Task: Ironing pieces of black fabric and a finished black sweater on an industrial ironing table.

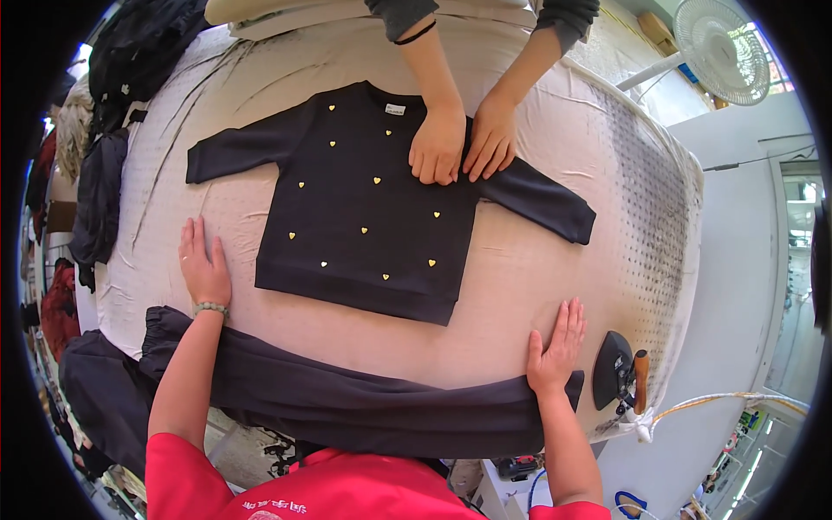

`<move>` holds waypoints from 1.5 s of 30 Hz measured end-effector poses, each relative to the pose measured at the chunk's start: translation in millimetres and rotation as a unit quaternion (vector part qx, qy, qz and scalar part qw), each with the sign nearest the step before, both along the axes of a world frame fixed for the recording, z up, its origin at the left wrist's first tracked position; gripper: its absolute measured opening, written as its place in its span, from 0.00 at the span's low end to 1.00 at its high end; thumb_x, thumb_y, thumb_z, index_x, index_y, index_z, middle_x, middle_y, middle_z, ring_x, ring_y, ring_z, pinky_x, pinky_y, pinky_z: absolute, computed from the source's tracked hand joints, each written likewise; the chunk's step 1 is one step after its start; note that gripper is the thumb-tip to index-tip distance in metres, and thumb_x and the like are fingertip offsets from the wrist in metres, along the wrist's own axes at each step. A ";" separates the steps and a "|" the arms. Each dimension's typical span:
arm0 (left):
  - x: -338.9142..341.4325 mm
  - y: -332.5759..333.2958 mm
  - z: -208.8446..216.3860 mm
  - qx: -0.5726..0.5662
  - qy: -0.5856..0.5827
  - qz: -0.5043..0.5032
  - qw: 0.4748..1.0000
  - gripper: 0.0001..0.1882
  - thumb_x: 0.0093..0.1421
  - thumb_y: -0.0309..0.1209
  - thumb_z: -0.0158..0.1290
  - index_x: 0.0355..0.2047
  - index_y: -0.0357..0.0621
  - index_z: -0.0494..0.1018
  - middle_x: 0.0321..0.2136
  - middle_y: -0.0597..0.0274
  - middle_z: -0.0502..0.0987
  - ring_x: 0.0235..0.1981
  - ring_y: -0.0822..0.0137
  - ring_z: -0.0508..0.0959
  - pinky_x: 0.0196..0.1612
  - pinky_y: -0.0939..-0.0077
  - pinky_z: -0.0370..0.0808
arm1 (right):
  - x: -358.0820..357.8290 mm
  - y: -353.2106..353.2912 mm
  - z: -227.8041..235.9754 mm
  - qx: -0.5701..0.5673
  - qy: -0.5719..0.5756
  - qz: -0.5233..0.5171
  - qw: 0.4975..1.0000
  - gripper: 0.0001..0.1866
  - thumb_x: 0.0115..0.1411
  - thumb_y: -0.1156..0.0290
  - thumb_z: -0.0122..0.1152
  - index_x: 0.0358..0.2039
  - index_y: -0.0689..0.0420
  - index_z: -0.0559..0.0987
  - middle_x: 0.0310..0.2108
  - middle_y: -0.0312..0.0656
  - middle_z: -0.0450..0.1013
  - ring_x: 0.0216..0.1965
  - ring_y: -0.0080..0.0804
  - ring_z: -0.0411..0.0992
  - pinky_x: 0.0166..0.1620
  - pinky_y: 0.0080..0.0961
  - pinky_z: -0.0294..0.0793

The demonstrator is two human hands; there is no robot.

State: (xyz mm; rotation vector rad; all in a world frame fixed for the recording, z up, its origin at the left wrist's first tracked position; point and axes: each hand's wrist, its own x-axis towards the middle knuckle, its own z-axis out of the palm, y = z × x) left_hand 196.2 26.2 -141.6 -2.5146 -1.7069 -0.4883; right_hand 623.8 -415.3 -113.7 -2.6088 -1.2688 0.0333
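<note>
A dark sweatshirt point(347, 208) with small gold hearts lies flat on the cloth-covered ironing table point(503, 286), sleeves spread. My left hand point(204, 270), a beaded bracelet at its wrist, rests flat on the cloth left of the sweatshirt's hem. On the right, my right hand point(556, 348) lies flat with fingers stretched, holding nothing. Dark trousers point(364, 407) stretch along the near edge beneath my forearms. Across the table, another person's two hands point(464, 143) touch the sweatshirt near its right shoulder; what their fingertips hold is too small to tell.
An iron point(615, 373) with a wooden handle stands at the right edge, near a pale hose point(719, 397). Dark garments point(104, 191) hang at the left. A white fan point(719, 52) is at the far right. Folded pale cloth point(286, 17) lies at the far edge.
</note>
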 end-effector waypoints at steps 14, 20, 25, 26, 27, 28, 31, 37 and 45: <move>-0.7 0.6 -0.8 0.005 0.012 -0.003 1.000 0.27 0.72 0.35 0.47 0.69 0.41 0.65 0.69 0.45 0.64 0.71 0.45 0.62 0.72 0.54 0.57 | 0.0 0.2 1.2 0.004 0.001 -0.005 1.000 0.38 0.68 0.58 0.54 0.73 0.63 0.59 0.75 0.55 0.53 0.77 0.54 0.48 0.76 0.52 0.42; -0.6 0.8 -1.4 0.008 0.009 -0.003 1.000 0.26 0.72 0.36 0.47 0.69 0.41 0.65 0.69 0.45 0.64 0.70 0.45 0.62 0.71 0.54 0.57 | 1.5 -0.9 -1.1 -0.002 -0.001 -0.003 1.000 0.39 0.67 0.55 0.56 0.73 0.63 0.59 0.75 0.56 0.54 0.76 0.55 0.49 0.76 0.53 0.44; -1.8 0.6 -1.7 0.009 0.009 -0.004 1.000 0.26 0.72 0.36 0.47 0.69 0.41 0.65 0.69 0.45 0.64 0.70 0.45 0.62 0.71 0.54 0.58 | 1.0 -0.8 -0.6 0.000 -0.002 -0.005 1.000 0.39 0.67 0.56 0.56 0.72 0.63 0.60 0.74 0.56 0.54 0.76 0.55 0.49 0.76 0.53 0.43; -1.6 0.2 -1.6 0.009 0.009 -0.004 1.000 0.26 0.72 0.35 0.48 0.69 0.41 0.65 0.69 0.45 0.64 0.70 0.45 0.62 0.71 0.54 0.58 | 0.8 -0.8 -0.5 0.000 -0.003 -0.005 1.000 0.39 0.67 0.56 0.56 0.72 0.63 0.60 0.74 0.56 0.54 0.76 0.55 0.49 0.76 0.53 0.43; -1.8 0.3 -1.2 0.009 0.009 -0.004 1.000 0.26 0.72 0.35 0.48 0.69 0.41 0.65 0.69 0.45 0.65 0.70 0.45 0.62 0.71 0.54 0.58 | 0.8 -0.2 -0.6 0.000 -0.003 -0.004 1.000 0.39 0.67 0.56 0.56 0.72 0.63 0.60 0.74 0.56 0.54 0.76 0.55 0.49 0.76 0.53 0.43; -2.1 0.4 -1.1 0.009 0.009 -0.003 1.000 0.26 0.72 0.35 0.48 0.69 0.41 0.65 0.69 0.45 0.65 0.70 0.45 0.62 0.71 0.54 0.58 | 0.6 0.2 -0.6 -0.001 -0.002 -0.005 1.000 0.39 0.67 0.56 0.56 0.72 0.63 0.60 0.74 0.56 0.54 0.76 0.55 0.49 0.75 0.53 0.44; -1.9 -0.4 -2.4 0.008 0.009 -0.004 1.000 0.26 0.72 0.35 0.48 0.69 0.42 0.65 0.69 0.45 0.64 0.70 0.45 0.62 0.71 0.54 0.58 | 0.5 -0.1 1.7 -0.002 -0.004 -0.007 1.000 0.39 0.67 0.56 0.56 0.72 0.63 0.60 0.74 0.55 0.54 0.76 0.55 0.49 0.75 0.53 0.44; -2.2 -0.3 -2.9 0.007 0.007 -0.010 1.000 0.27 0.72 0.35 0.48 0.69 0.42 0.65 0.69 0.45 0.64 0.71 0.45 0.61 0.72 0.54 0.57 | 10.7 -7.1 32.8 -0.041 -0.038 0.028 0.998 0.38 0.65 0.62 0.60 0.72 0.62 0.61 0.72 0.54 0.58 0.75 0.55 0.53 0.75 0.53 0.47; 54.0 -16.4 28.7 0.016 -0.152 -0.103 0.983 0.27 0.68 0.28 0.51 0.67 0.40 0.66 0.68 0.46 0.66 0.71 0.46 0.62 0.72 0.55 0.57 | 60.2 -118.3 90.3 -0.051 -0.114 -0.215 0.969 0.39 0.64 0.70 0.64 0.72 0.64 0.59 0.68 0.57 0.63 0.69 0.57 0.60 0.70 0.45 0.61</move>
